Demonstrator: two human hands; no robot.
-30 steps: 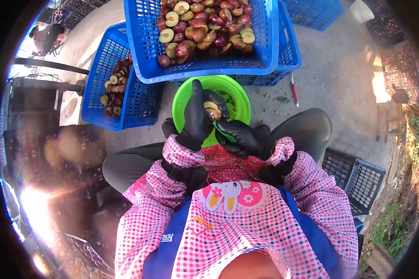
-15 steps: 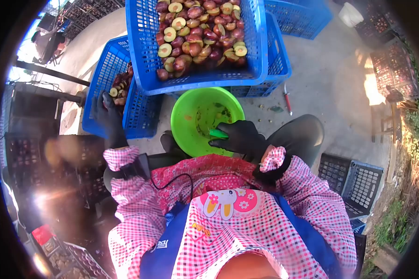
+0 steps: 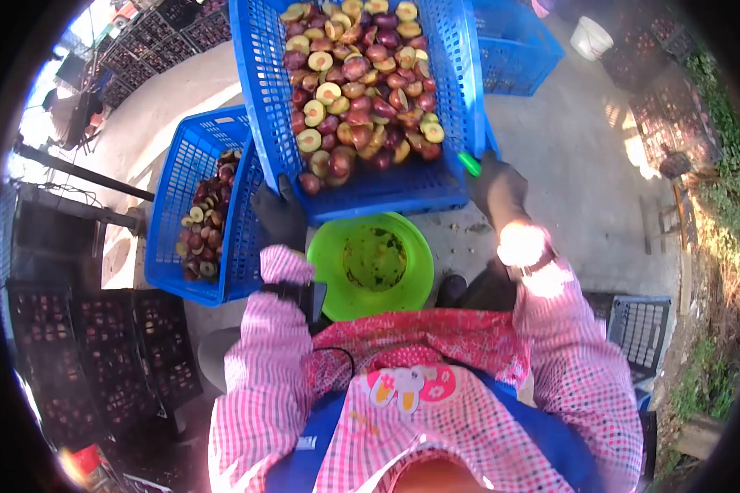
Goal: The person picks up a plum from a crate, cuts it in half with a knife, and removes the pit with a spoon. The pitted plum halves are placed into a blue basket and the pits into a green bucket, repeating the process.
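Note:
A large blue crate (image 3: 386,200) holds many halved and whole plums (image 3: 358,90). My left hand (image 3: 280,215), in a dark glove, is closed on its near left corner. At the near right corner is my right hand (image 3: 495,187), also gloved, with a green-handled tool (image 3: 469,163) held in it against the crate's side. Below the crate stands a green basin (image 3: 419,279) with dark scraps at its bottom. To the left, a second blue crate (image 3: 242,271) contains more cut plums (image 3: 205,230).
Another blue crate (image 3: 518,62) and a white bucket (image 3: 591,38) stand at the upper right. Stacked dark crates of fruit (image 3: 99,353) line the left side. Black and grey crates (image 3: 637,333) lie at the right. Far left, another person (image 3: 66,115) is partly visible.
My left hand has gone from the left crate's fruit to the large crate's corner. My right hand has moved from the basin up to the crate's right corner, still with the green tool.

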